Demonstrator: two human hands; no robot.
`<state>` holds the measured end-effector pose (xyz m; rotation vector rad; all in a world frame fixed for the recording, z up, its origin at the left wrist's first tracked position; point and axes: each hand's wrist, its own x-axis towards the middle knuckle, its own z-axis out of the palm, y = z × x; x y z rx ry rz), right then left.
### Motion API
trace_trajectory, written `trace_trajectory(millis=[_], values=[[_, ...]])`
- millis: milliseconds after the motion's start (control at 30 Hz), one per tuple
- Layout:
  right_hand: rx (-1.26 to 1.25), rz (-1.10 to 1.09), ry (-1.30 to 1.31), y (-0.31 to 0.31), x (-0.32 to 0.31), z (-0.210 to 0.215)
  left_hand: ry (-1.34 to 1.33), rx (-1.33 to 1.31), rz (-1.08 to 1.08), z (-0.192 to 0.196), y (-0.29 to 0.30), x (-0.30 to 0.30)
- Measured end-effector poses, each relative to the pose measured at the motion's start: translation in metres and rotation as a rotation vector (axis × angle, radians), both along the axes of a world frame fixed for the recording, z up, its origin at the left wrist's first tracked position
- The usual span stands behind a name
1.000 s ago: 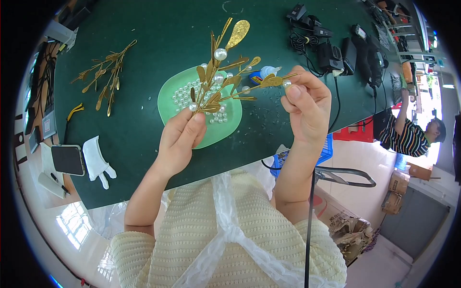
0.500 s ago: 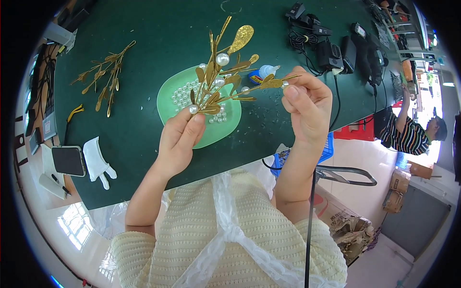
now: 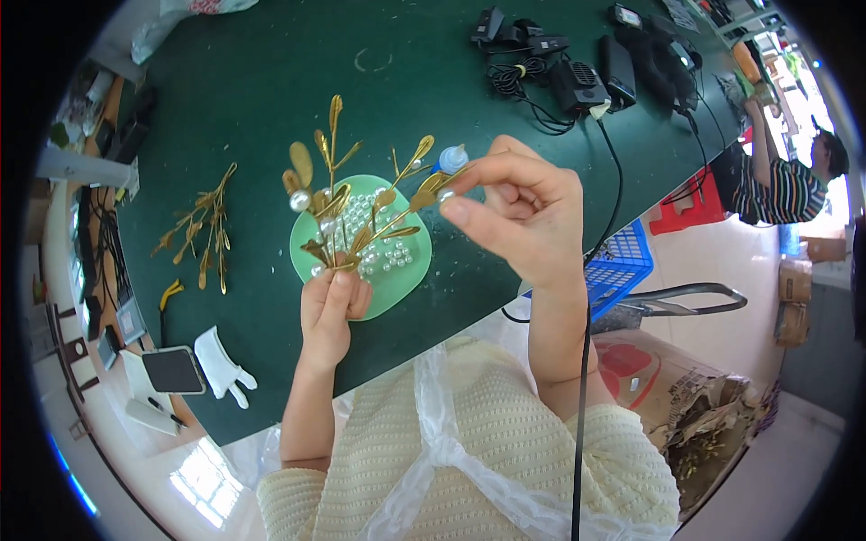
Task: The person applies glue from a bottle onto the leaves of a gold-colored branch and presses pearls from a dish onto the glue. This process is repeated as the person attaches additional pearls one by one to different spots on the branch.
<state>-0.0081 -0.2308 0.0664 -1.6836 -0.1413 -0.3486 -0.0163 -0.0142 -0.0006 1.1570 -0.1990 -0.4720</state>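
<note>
Low over the plate, my left hand (image 3: 327, 317) pinches the stem base of a gold leaf branch (image 3: 302, 163) dotted with white pearls. The branch stands upright, its twigs fanned out. To its right, the thumb and forefinger of my right hand (image 3: 537, 221) are closed on a pearl bead (image 3: 446, 194) at the tip of one twig. Behind the branch lies a light green plate (image 3: 392, 293) with many loose pearl beads (image 3: 397, 256). A small bottle with a pale blue cap (image 3: 453, 160) is partly hidden behind my right fingers.
Another gold branch (image 3: 216, 221) lies at left on the green table (image 3: 433, 54). Nearer are a phone (image 3: 174, 371) and a white glove (image 3: 219, 362). Black adapters with cables (image 3: 579, 86) sit at far right. A blue basket (image 3: 622, 266) is beyond the right edge; a person (image 3: 785, 180) is farther right.
The view has shifted. My left hand has lowered the branch and turned it, so its large leaf now points up and left. My right fingers stay on the twig tip with the pearl bead.
</note>
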Motion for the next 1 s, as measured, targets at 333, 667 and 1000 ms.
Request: trace_trajectory(millis=[333, 667, 1000], values=[[-0.078, -0.099, -0.127, 0.015, -0.015, 0.025, -0.014, -0.086, -0.043, -0.003, 0.0, -0.002], [-0.138, -0.083, -0.063, 0.017, -0.022, 0.037, -0.162, 0.024, 0.075, -0.009, 0.004, -0.004], [-0.087, -0.014, -0.079, 0.012, -0.021, 0.031, -0.287, 0.264, 0.178, -0.017, 0.012, -0.006]])
